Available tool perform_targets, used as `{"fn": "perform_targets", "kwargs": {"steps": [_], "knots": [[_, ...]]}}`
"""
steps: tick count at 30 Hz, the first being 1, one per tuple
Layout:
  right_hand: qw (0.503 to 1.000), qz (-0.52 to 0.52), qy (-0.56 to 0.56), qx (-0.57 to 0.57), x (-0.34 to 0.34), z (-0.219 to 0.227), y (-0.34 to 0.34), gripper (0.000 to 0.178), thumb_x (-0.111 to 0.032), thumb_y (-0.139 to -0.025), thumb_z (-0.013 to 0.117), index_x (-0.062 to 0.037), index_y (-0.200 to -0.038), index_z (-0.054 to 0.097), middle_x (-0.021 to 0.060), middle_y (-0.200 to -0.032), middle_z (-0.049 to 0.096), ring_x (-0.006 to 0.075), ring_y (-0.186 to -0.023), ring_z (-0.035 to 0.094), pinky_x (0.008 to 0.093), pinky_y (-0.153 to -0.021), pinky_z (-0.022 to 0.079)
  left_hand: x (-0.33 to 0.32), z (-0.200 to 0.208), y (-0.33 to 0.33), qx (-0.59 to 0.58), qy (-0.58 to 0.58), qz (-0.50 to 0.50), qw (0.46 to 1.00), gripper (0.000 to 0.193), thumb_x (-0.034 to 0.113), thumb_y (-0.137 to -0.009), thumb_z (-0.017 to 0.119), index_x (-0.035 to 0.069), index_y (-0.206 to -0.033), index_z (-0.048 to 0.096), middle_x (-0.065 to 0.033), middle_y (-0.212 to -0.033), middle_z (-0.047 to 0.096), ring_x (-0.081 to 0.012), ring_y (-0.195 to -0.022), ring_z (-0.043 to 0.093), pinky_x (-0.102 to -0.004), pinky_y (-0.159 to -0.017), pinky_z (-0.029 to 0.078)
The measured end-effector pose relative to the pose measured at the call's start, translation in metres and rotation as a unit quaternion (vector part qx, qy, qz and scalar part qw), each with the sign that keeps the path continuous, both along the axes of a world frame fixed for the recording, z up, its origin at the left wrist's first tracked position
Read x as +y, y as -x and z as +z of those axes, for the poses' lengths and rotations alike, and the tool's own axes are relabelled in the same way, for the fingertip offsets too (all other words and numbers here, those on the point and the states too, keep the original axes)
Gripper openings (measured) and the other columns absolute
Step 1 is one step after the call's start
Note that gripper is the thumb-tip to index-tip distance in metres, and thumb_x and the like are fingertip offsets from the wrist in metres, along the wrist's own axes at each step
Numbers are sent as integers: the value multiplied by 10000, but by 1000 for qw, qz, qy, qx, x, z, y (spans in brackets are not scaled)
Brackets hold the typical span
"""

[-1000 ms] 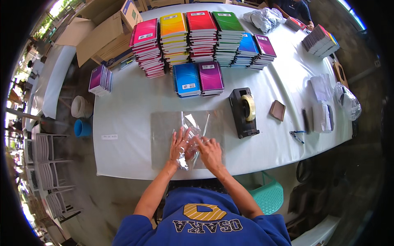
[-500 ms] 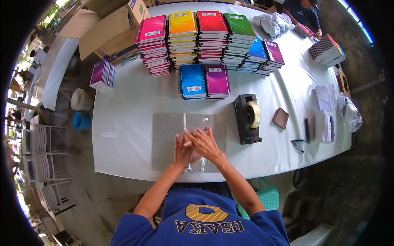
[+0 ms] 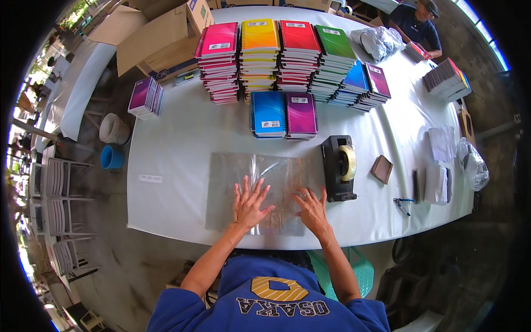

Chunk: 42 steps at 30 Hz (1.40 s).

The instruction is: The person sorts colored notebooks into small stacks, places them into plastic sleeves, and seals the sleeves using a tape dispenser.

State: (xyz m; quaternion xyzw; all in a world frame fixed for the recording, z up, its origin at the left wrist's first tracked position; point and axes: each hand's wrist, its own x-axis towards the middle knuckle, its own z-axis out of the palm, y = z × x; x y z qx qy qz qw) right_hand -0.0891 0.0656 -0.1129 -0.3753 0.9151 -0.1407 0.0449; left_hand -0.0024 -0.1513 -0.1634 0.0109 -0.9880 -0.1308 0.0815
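1. Clear plastic sheet (image 3: 224,193): flat on desk (image 3: 177,144), lower centre of frame.
2. Left grip (image 3: 250,206): spread wide over sheet, grasping nothing.
3. Right grip (image 3: 314,213): loosely spread at sheet's right edge, empty; contact unclear.

A: Near edge of table (image 3: 171,149)?
B: Sheet (image 3: 225,180), left hand (image 3: 250,207) on it, right hand (image 3: 313,214) at its right side.
A: Behind the sheet?
B: Front notebooks (image 3: 269,112), rear stacks (image 3: 260,63) behind those, box (image 3: 160,44) left of them.
A: Right of sheet?
B: Dispenser (image 3: 333,171), then pliers (image 3: 402,206) farther right.
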Motion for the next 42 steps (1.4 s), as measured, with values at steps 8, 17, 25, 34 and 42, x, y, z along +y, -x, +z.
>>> {"fn": "perform_targets", "kwargs": {"steps": [8,17,25,34,42], "knots": [[990,-15,-100,-102,1,-4,-9,744,-131,-667,798,-174,-1347,499,118,-1428,397,278,-1320,393,644,-1036,262,-6,-14,1,7,-10,-158,987,648,571,-845,587,277,-1412,482,11,-1532,364,-361,-1456,200,-651,-1108,176],[781,126,433,-433,-289,170,112,484,-206,-892,686,42,-1265,502,165,-1247,568,261,-1193,544,354,-987,441,-7,-28,-2,38,-46,-160,985,674,611,-876,506,266,-1450,428,21,-1557,312,-347,-1473,142,-650,-1107,189],[431,-94,641,-628,-519,172,240,594,-340,-883,710,37,-1273,466,129,-1204,558,292,-1170,521,465,-1073,362,-7,3,8,-119,-58,-216,967,684,558,-854,569,209,-1432,457,-6,-1536,347,-345,-1465,169,-632,-1120,188],[487,-28,697,-525,-556,262,295,238,-140,-881,664,-22,-1066,570,96,-1035,607,188,-932,602,305,-782,514,-4,-28,0,-20,-76,-182,980,661,543,-857,563,194,-1413,485,-26,-1522,374,-350,-1460,179,-615,-1121,200],[629,164,736,188,-478,363,335,392,-75,-878,630,46,-1229,506,115,-1114,588,178,-1044,551,325,-941,458,-14,-4,4,-46,-43,-182,981,626,565,-877,510,230,-1406,499,-15,-1516,381,-361,-1434,245,-635,-1095,231]]}}
